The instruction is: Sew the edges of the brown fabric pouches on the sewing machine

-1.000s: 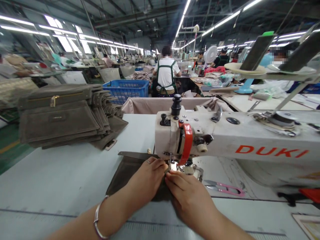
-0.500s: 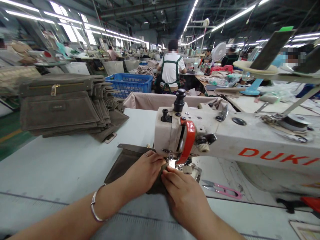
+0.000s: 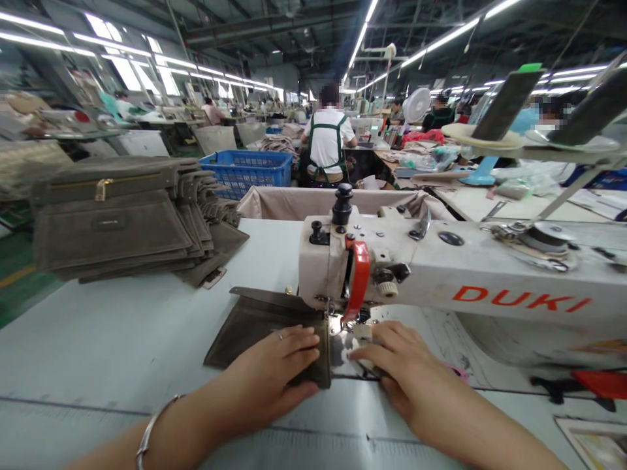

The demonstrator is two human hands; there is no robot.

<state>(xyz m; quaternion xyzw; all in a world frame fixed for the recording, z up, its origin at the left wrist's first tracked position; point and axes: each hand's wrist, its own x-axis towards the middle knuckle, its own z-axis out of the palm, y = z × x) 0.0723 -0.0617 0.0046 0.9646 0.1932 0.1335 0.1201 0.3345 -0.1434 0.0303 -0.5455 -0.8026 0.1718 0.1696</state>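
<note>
A dark olive-brown bag piece (image 3: 245,326) lies on the sewing table, its right edge by the needle and presser foot of a white sewing machine (image 3: 323,267). My left hand (image 3: 272,375), with a ring and a bracelet, rests flat on this piece, fingers stretched out. To the right of the needle, my right hand (image 3: 409,375) is open, with its fingertips around a small pale block (image 3: 363,333) beside the metal plate. Whether they touch the block I cannot tell. Behind that hand only a bit of the pink thread snips (image 3: 458,373) shows.
A stack of similar brown bag pieces (image 3: 112,222) is at the left. Behind the machine are a fabric-lined bin (image 3: 284,202) and a blue basket (image 3: 249,168). A person in a white shirt (image 3: 327,137) sits farther off. Thread cones (image 3: 509,104) stand at the right.
My hands have moved apart. The left now lies flat on the piece; the right has let go of its edge and shifted right, covering most of the snips. The view has shifted slightly.
</note>
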